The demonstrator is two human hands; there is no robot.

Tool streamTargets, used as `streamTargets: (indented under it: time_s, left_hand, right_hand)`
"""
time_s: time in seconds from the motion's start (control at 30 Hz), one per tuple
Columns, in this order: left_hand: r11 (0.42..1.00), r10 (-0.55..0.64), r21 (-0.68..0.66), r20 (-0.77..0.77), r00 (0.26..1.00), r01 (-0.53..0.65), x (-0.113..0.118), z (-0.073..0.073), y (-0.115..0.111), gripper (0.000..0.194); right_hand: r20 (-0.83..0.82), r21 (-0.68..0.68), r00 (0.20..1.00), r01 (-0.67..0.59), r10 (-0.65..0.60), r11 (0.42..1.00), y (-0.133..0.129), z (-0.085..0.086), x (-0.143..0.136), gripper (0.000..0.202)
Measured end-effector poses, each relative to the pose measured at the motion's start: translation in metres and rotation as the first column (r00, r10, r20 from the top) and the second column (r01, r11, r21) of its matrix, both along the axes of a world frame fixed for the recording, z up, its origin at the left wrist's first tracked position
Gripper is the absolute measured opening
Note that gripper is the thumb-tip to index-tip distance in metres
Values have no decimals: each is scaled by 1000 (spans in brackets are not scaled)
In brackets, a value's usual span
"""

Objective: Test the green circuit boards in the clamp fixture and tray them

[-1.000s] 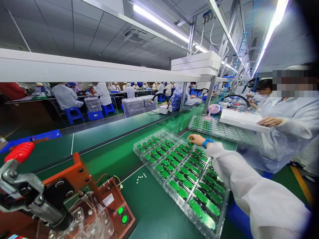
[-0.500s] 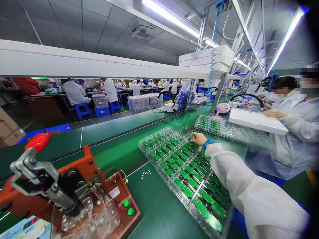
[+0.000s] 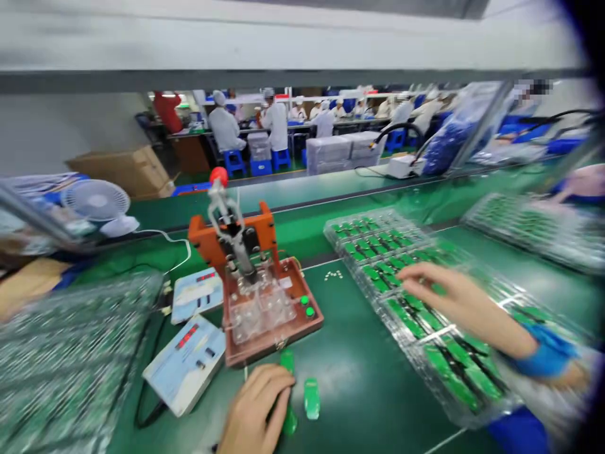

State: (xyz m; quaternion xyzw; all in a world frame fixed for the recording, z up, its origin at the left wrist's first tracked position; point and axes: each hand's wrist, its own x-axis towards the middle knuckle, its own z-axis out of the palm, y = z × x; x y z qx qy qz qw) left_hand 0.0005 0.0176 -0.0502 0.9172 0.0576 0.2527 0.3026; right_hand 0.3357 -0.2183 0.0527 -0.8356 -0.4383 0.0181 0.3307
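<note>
Left hand (image 3: 259, 407): fingers curled over a partly hidden green circuit board (image 3: 287, 360), perhaps steadying it; you may be gripping, can't tell.
Right hand (image 3: 442, 299): over your blister tray (image 3: 437, 332); hold too blurred to tell.
Loose board (image 3: 312, 398): on bench (image 3: 373, 372) beside your left hand, likely for easy reach.

**White coats (image 3: 225, 129) and blue stools (image 3: 234, 162) at the back**

A broad white shelf (image 3: 283, 44) spans the top. At left, a white fan (image 3: 97, 200) stands near a brown cardboard box (image 3: 120, 171). Beyond, a person in red (image 3: 167, 113) is near the workers. Pale stacks (image 3: 326, 156) occupy the middle distance. Rightward, a white box (image 3: 401, 166) with a curved black hose sits just beside a clear bag (image 3: 442, 151) with blue contents.
</note>
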Motion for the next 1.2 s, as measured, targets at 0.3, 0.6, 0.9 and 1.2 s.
streamTargets:
  time_s: [0.3,0.6,0.9,1.2]
  left_hand:
    - [988,153,56,-145,977,-146,-16,10,-8,13]
    - [963,268,84,-248,931,-255,-37,-6,-41,31]
    - [954,157,-209,-270,950,-217,-32,18,-30,36]
    - [957,232,-179,4,973,-228,13,64,74,19]
  right_hand:
    - [-183,-81,888,-440,421,894,54,-83,-170,22]
    - [-134,-101,923,-375,361,921,53,-119,-185,30]
    - [-223,70,872,-431,436,899,75,-77,-166,21]
    - [-45,196,862,-488,505,851,172,-47,-104,25]
